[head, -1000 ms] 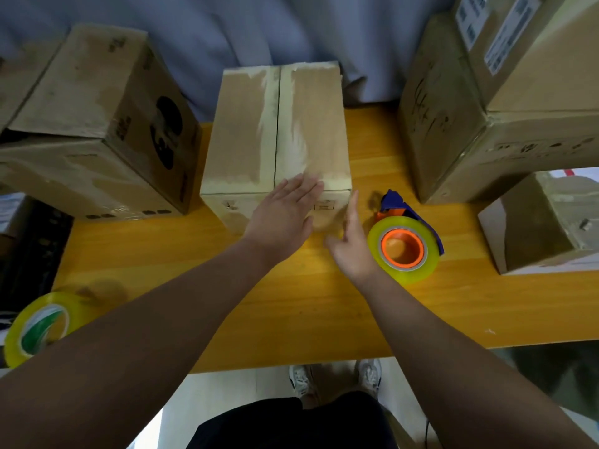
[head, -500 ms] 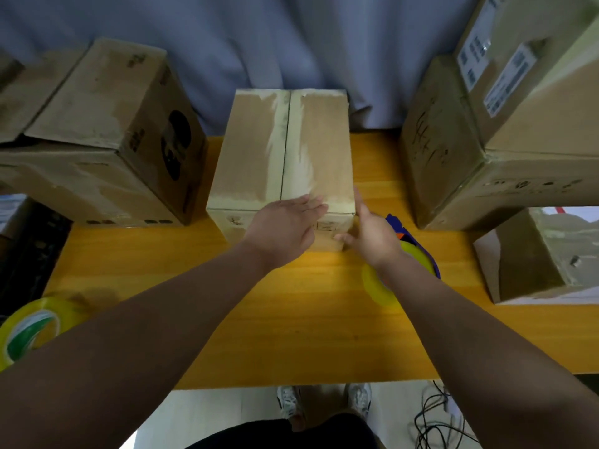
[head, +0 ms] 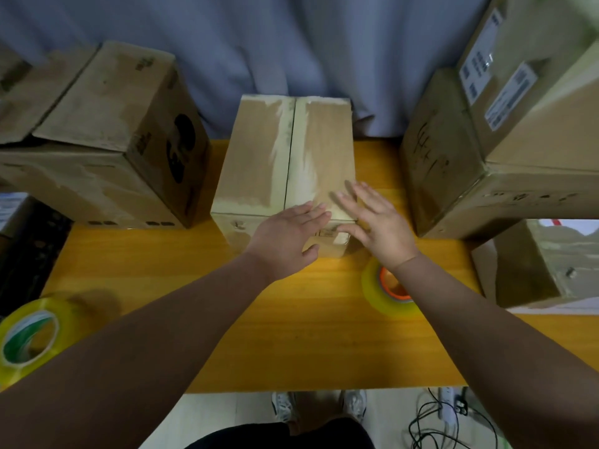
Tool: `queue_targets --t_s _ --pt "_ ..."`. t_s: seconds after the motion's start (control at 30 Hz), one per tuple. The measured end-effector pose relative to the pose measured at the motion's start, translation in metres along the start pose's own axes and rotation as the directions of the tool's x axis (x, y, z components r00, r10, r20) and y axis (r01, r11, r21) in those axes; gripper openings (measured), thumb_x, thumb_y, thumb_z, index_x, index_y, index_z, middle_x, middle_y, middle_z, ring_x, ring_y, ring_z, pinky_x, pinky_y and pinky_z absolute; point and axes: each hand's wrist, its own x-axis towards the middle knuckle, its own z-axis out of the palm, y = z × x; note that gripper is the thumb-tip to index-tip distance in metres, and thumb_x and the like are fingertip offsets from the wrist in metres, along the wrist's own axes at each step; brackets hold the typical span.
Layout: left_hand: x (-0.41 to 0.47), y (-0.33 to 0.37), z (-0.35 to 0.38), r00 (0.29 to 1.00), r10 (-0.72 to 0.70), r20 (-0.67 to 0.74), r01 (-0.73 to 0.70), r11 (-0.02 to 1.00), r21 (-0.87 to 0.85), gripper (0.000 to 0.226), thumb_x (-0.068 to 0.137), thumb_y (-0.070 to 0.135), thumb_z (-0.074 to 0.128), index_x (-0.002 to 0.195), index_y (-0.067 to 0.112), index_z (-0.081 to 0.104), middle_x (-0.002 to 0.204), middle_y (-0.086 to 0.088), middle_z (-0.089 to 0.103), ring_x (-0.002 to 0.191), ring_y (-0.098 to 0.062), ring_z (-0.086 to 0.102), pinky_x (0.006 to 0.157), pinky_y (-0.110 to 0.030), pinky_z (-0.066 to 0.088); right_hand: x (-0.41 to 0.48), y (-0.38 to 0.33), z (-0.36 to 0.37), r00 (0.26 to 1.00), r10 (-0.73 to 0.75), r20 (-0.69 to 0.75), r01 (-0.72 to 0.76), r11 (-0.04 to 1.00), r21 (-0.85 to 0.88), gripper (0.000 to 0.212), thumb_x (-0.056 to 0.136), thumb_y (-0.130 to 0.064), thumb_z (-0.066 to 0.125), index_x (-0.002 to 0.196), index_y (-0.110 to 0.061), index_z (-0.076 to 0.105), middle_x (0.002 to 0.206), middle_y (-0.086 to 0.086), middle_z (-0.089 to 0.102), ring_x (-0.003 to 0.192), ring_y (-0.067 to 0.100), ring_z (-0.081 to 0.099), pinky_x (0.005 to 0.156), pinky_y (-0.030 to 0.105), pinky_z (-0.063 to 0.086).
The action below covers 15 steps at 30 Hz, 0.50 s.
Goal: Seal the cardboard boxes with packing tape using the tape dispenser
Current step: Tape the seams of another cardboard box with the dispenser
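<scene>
Well, on the head camera I have the box [head: 285, 157] standing mid-worktop [head: 308, 335], its far end against a blue-grey curtain [head: 291, 43]. Both top flaps are down and meet at a dark seam running away from me. Pale strips border the seam and the edges, but I cannot tell whether they are tape or torn paper.

The left hand [head: 288, 234] lies flat over the near edge of the top, just right of the seam. Its fingers [head: 316, 212] are straight and pressed together, and the thumb hangs before the front face. The right hand [head: 376, 222] is at the near right corner, its fingers [head: 359, 194] straight and spread over the top, with the thumb along the front upper edge. It is blurred, so I cannot tell how firmly it touches.

The dispenser [head: 379, 290] lies on the worktop just in front of that corner, apart from the box. Only its yellowish tape and orange hub show; the rest is under the right forearm.

A roll [head: 29, 335] with a green and white core sits at the worktop's near left end. A big carton [head: 107, 140] stands left of the box. Stacked cartons [head: 470, 163] stand to its right, the upper one bearing white labels, with a small carton [head: 534, 264] nearer me. Beyond the worktop's near edge I see shoes [head: 285, 406] and cables [head: 437, 426] on the floor.
</scene>
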Motion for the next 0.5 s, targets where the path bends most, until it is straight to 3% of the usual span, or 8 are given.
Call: queue_targets --t_s 0.1,0.2,0.3,0.43,0.5 --pt "0.000 -0.001 0.001 1.000 0.005 -0.002 -0.005 1.000 0.012 0.060 0.097 0.036 0.043 0.151 0.025 0.020 0.158 0.009 0.016 0.146 -0.008 0.011 0.115 -0.023 0.012 0.001 0.002 0.005 0.987 -0.158 -0.037 0.154 0.985 -0.079 0.042 0.090 -0.035 0.051 0.115 -0.007 0.069 0.123 0.017 0.064 0.117 0.034 0.059 0.088 0.045 0.055" --pt "-0.001 -0.007 0.000 0.999 0.044 0.008 -0.044 0.999 0.032 0.058 0.099 0.027 0.043 0.151 0.021 0.019 0.158 0.006 0.015 0.145 -0.009 0.013 0.116 -0.026 0.016 -0.001 -0.002 0.008 0.988 -0.141 -0.060 0.137 0.989 -0.065 0.037 0.086 -0.028 0.056 0.110 -0.003 0.071 0.116 0.016 0.067 0.111 0.032 0.063 0.078 0.045 0.059" --pt "-0.009 -0.028 -0.007 1.000 0.005 -0.003 -0.005 0.998 0.070 0.061 0.099 0.021 0.044 0.152 0.021 0.013 0.159 0.004 0.011 0.145 -0.011 0.016 0.114 -0.026 0.017 -0.002 -0.004 0.008 0.994 -0.093 -0.059 0.092 0.996 -0.020 0.038 0.085 -0.028 0.056 0.109 -0.003 0.071 0.116 0.016 0.067 0.111 0.032 0.063 0.081 0.047 0.058" --pt "-0.036 -0.074 -0.011 0.992 -0.115 -0.042 0.119 0.988 0.101 0.069 0.097 0.019 0.050 0.150 0.025 0.006 0.158 0.005 0.007 0.143 -0.010 0.005 0.114 -0.028 0.007 -0.006 0.001 0.005 0.985 -0.171 0.028 0.173 0.981 -0.090 0.043 0.086 -0.030 0.055 0.118 -0.003 0.066 0.124 0.018 0.062 0.116 0.035 0.059 0.093 0.049 0.050" --pt "-0.044 -0.089 -0.010 0.991 -0.132 -0.025 0.134 0.982 0.133 0.065 0.099 0.022 0.045 0.150 0.028 0.006 0.157 0.005 0.006 0.143 -0.011 0.004 0.117 -0.033 0.008 -0.006 0.003 0.005 0.982 -0.178 0.056 0.184 0.975 -0.125 0.038 0.086 -0.016 0.064 0.122 -0.003 0.064 0.127 0.018 0.061 0.118 0.036 0.058 0.094 0.052 0.049"
